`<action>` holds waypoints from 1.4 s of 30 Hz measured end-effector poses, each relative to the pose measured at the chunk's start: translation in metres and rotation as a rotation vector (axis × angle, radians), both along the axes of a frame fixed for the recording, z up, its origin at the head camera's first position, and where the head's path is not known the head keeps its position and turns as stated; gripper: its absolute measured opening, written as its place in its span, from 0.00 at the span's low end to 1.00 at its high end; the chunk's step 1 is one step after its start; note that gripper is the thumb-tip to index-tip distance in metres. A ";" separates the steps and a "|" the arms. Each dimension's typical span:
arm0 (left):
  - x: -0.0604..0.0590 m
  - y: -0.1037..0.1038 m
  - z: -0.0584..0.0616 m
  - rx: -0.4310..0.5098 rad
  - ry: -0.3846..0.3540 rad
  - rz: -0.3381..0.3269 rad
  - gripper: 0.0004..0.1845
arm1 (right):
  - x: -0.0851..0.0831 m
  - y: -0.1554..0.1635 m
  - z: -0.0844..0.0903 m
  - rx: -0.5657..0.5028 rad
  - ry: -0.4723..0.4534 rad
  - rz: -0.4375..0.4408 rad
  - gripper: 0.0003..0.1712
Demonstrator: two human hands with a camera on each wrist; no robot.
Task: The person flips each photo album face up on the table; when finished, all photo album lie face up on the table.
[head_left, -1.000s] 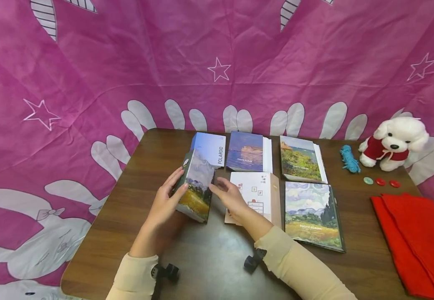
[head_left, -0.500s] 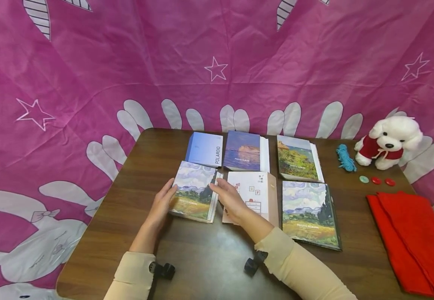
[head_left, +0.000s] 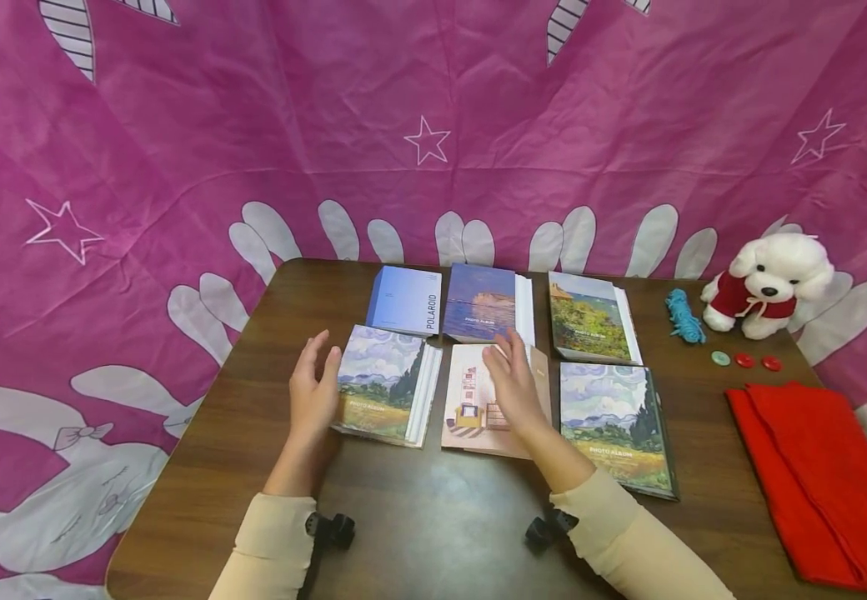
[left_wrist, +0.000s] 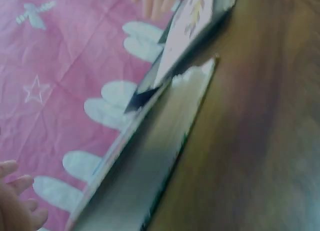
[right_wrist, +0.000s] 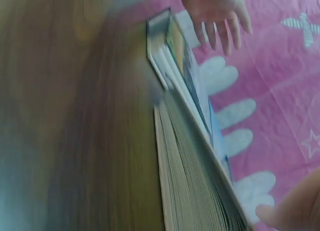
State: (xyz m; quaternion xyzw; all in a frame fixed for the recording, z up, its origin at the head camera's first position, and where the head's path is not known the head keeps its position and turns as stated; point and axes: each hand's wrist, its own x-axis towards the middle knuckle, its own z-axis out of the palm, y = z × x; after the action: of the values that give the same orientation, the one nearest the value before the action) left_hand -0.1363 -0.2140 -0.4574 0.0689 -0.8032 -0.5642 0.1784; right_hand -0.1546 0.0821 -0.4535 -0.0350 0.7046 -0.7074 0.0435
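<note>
My left hand (head_left: 313,396), thumb and fingers apart, is beside the left edge of a photo album (head_left: 377,383) with a painted wheat-field cover, lying flat at the front left. My right hand (head_left: 514,383) hovers over an album (head_left: 463,387) with furniture drawn on its cover, hiding part of it. Neither hand holds anything. In the left wrist view the page edge (left_wrist: 145,176) of the wheat-field album faces the camera, with left fingers (left_wrist: 22,198) at the corner. The right wrist view shows the drawn album's pages (right_wrist: 192,181) and my right thumb (right_wrist: 290,208).
Behind lie a blue POLAROID album (head_left: 403,300), a seascape album (head_left: 481,300) and a garden album (head_left: 591,312). A second wheat-field album (head_left: 609,425) is front right. Further right are blue yarn (head_left: 684,317), small buttons (head_left: 744,360), a plush dog (head_left: 767,283) and folded red cloth (head_left: 816,483).
The wheat-field album was tilted between both hands, then lowered flat at the front left. Both hands have since let go; the right hand moved right over the drawn album, the left slightly leftward.
</note>
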 end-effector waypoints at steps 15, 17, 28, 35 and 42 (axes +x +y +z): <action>0.000 0.078 0.001 0.065 0.051 -0.312 0.22 | 0.014 0.066 -0.006 0.128 -0.057 -0.116 0.45; 0.005 0.092 -0.002 0.078 0.028 -0.352 0.22 | 0.019 0.069 -0.007 0.152 -0.088 -0.104 0.47; 0.026 0.146 -0.032 0.150 -0.142 -0.466 0.24 | 0.041 0.047 -0.021 -0.049 -0.197 -0.188 0.46; 0.032 0.156 -0.040 0.112 -0.158 -0.488 0.29 | 0.043 0.048 -0.015 -0.156 -0.203 -0.215 0.37; 0.033 0.164 -0.038 0.063 -0.127 -0.497 0.31 | 0.048 0.050 -0.008 -0.255 -0.186 -0.263 0.31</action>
State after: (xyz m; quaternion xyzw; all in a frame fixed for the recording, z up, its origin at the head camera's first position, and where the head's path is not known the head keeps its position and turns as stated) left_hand -0.1031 -0.0496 -0.4956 -0.0897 -0.7870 -0.6101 -0.0187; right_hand -0.1068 0.1321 -0.4612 0.1177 0.6007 -0.7907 0.0107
